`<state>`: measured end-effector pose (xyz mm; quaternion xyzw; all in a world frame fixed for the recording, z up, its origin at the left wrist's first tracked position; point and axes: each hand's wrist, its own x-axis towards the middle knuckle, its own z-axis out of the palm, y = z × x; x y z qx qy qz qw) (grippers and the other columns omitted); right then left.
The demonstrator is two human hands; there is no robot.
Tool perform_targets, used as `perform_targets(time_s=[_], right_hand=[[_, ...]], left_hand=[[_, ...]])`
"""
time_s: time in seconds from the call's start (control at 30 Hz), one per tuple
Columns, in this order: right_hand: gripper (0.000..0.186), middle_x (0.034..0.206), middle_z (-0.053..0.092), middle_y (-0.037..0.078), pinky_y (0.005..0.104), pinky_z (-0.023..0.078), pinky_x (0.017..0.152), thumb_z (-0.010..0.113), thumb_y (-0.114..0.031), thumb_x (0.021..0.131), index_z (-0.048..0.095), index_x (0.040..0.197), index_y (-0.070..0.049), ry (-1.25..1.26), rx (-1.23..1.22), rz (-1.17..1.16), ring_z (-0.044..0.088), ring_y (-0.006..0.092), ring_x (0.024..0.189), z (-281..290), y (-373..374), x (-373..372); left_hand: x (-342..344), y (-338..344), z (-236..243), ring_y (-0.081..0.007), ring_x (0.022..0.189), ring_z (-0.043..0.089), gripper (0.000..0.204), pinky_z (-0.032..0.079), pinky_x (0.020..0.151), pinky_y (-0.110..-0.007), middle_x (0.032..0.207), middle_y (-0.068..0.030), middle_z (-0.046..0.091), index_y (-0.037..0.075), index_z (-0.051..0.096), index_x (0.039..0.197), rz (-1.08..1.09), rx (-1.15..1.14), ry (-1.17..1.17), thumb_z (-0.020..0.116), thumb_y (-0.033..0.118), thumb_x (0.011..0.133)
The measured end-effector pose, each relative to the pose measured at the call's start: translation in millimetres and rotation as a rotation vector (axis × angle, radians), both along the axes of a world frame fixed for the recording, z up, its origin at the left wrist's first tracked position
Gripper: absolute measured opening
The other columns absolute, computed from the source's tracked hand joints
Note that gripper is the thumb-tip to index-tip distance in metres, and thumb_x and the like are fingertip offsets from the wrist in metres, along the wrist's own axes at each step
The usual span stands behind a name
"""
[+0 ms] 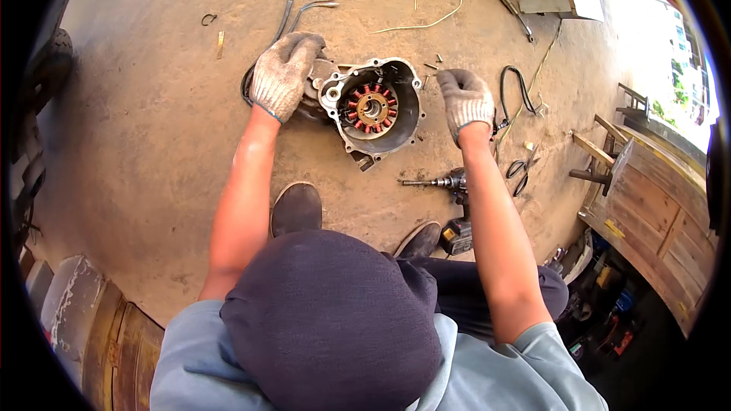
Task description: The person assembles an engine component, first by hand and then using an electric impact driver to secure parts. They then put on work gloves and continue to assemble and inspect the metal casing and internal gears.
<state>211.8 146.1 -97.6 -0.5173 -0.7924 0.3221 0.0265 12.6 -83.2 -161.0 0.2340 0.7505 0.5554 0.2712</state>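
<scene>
We work over stained brown floor, wooden furniture at right, bright daylight beyond. Round metal housing with copper coils lies between our gloved left hand and right hand. Left bends over its left end; what it grips, we cannot tell. Right curls just beside housing, apart; whether pinching anything, we cannot tell.

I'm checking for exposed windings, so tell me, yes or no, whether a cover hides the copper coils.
No, the copper coils show plainly inside the open round metal housing.
</scene>
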Motion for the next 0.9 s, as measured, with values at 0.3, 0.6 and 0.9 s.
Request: perform_targets(time_s=[0.3, 0.6, 0.9], right_hand=[[0.028, 0.096, 0.077, 0.023, 0.0447, 0.057, 0.085, 0.068, -0.026, 0.091, 0.080, 0.104, -0.005, -0.142, 0.177, 0.075, 0.075, 0.0365, 0.091, -25.0, -9.6, -4.7], [0.016, 0.096, 0.072, 0.011, 0.0492, 0.055, 0.075, 0.082, -0.024, 0.076, 0.074, 0.081, -0.010, 0.214, 0.819, 0.803, 0.069, 0.0337, 0.088, 26.1, -53.3, -39.2], [0.009, 0.085, 0.064, 0.008, 0.0472, 0.049, 0.077, 0.068, -0.019, 0.079, 0.072, 0.080, -0.011, -0.108, 0.835, 0.829, 0.064, 0.0305, 0.088, -7.6, -61.0, -51.4]], left_hand=[[-3.3, -5.4, 1.6, -0.0250, 0.101, 0.075, 0.031, 0.057, 0.092, -0.035, 0.108, -0.0154, 0.075, -0.002, 0.074, 0.112, 0.028, 0.024, -0.047, 0.054, 0.021, 0.104], [-3.3, -6.1, 1.5, -0.0265, 0.101, 0.074, 0.029, 0.057, 0.092, -0.036, 0.110, -0.0154, 0.075, 0.000, 0.074, 0.112, 0.004, 0.004, -0.004, 0.054, 0.019, 0.103], [0.0, -3.7, 5.9, -0.0235, 0.097, 0.074, 0.029, 0.056, 0.090, -0.035, 0.105, -0.0163, 0.077, -0.001, 0.076, 0.106, -0.004, -0.004, 0.097, 0.057, 0.020, 0.102]])
